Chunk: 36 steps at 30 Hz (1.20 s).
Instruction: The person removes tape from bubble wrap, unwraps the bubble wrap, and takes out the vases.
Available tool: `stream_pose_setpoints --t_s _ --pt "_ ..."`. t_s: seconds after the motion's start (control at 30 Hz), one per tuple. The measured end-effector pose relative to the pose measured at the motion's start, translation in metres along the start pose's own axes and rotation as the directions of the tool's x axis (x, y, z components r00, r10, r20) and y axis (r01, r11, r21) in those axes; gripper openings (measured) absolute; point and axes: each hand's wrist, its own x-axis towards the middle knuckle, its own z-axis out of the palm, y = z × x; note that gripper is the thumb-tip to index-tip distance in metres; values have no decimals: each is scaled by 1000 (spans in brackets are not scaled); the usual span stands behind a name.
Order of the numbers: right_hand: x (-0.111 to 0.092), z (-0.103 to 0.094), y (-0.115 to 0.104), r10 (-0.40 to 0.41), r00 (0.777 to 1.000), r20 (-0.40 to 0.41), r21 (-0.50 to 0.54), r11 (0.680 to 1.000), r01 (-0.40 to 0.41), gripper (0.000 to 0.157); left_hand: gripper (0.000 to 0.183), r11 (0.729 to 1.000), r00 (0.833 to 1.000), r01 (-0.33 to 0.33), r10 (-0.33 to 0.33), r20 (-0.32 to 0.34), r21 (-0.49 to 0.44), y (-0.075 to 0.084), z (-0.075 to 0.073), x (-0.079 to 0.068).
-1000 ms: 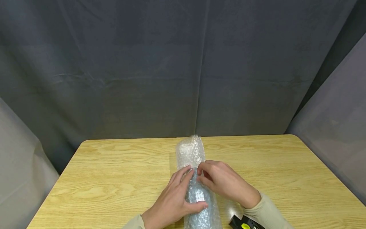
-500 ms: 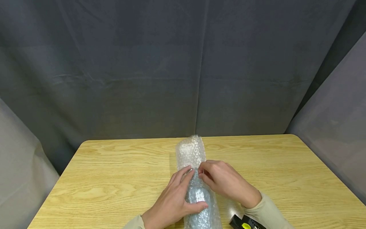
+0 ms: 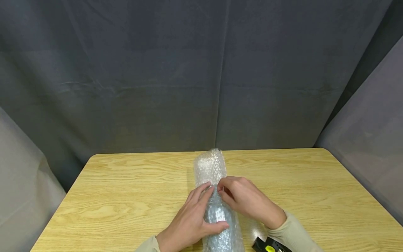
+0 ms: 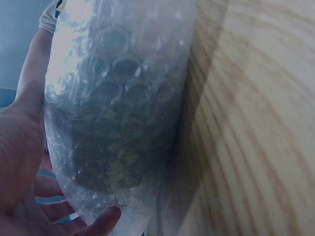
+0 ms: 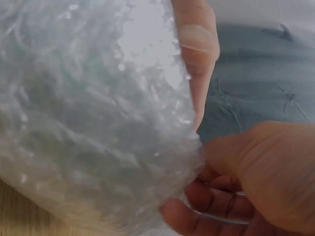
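Observation:
A long bundle in clear bubble wrap [image 3: 220, 213] lies on the table, with something dark bluish-grey inside. What that is, the layers hide. My left hand [image 3: 195, 220] rests on the bundle's left side, fingers extended and thumb across the top. In the left wrist view, the wrap [image 4: 123, 83] bulges close to the lens, with left fingertips along its far end. My right hand [image 3: 244, 199] has thumb and fingers curled at the bundle's upper right. Seen from the right wrist, right fingers [image 5: 216, 201] pinch the wrap's edge [image 5: 182, 162].
A wood-grain table [image 3: 126, 196] carries the bundle. Beside the right sleeve is a black object with a yellow patch [image 3: 270, 248], cut off by the frame. A dark grey curtain [image 3: 157, 87] hangs behind, and pale cloth panels stand at both sides.
Very little differs. My right fingers shift slightly right at the wrap and then back left. My left hand stays in place.

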Motion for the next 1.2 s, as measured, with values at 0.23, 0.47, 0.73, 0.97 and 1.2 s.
stream_pose_setpoints --t_s 0.23,0.47,0.73,0.97,1.2 --pt "0 6 -2 -40 998 -42 -18 999 40 11 96 1000 1000 -4 4 1 -3 0 1 0" --pt "-1 9 -4 -36 999 -33 -9 999 36 14 97 1000 1000 10 -10 0 -7 0 2 1" --pt "-2 9 -7 -17 1000 -10 -25 1000 17 13 94 1000 1000 5 -5 -21 -7 0 3 1" --pt "-2 9 -7 10 1000 14 -10 1000 -10 10 94 1000 1000 8 -9 -3 -21 0 4 1" --pt "0 7 -7 33 998 45 8 999 -33 9 96 1000 1000 0 0 -6 -15 0 3 2"
